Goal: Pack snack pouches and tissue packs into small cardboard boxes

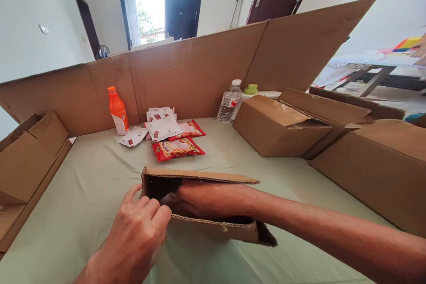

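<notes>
A small open cardboard box (203,227) stands in front of me on the cloth-covered table. My left hand (141,217) is closed on the box's near left edge, its fingers curled over the rim. Deep in the box is my right hand (196,197), reaching in from the right with the wrist between the two long flaps. The right fingers are in shadow and mostly hidden behind the near wall. Something greyish shows by them, too dark to make out. Just beyond the box lies a red snack packet (179,147).
Behind lie white sachets (163,128), another red packet (193,128) and an orange bottle (118,111). A clear water bottle (229,101) stands near cardboard boxes (282,137) on the right. Another carton (29,164) is at left. A tall cardboard wall (196,75) closes off the back.
</notes>
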Tool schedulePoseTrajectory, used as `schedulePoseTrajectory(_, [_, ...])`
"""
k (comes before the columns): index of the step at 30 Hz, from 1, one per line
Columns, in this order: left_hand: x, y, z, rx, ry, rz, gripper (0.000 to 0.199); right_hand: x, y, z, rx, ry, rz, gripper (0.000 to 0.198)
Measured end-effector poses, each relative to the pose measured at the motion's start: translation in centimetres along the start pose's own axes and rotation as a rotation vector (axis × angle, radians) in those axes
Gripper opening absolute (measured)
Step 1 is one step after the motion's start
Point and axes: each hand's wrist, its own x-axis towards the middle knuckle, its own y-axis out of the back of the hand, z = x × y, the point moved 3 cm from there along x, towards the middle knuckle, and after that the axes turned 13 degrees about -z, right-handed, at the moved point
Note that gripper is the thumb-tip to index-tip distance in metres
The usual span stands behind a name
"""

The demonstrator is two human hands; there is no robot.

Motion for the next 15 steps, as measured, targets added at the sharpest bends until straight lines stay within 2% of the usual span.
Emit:
schedulePoseTrajectory(4, [-0.2,0.3,-0.9,-0.034,0.064,0.014,0.023,2.2,0.4,-0.8,-0.135,0.035,-0.365,0.02])
schedulePoseTrajectory(6, [-0.2,0.2,-1.3,-0.104,0.084,-0.004,0.024,2.7,0.4,-1.0,-0.149,0.053,-0.454,0.019])
schedulePoseTrajectory(7, [-0.2,0.1,-1.4,-0.134,0.087,-0.01,0.026,2.4,0.5,-1.1,-0.124,0.073,-0.453,0.02])
schedulePoseTrajectory(10, [0.0,-0.2,-1.8,-0.207,0.075,-0.011,0.03,-0.6,1.9,-2.0,-0.029,0.127,-0.352,0.03])
schedulePoseTrajectory(13, [0.4,-0.4,-2.1,-0.25,0.056,-0.002,0.031,-4.8,5.3,-2.4,0.073,0.129,-0.078,0.028])
schedulePoseTrajectory(15, [0.6,-0.6,-2.5,-0.248,0.045,0.008,0.03,-6.0,8.1,-1.1,0.112,0.119,0.121,0.03])
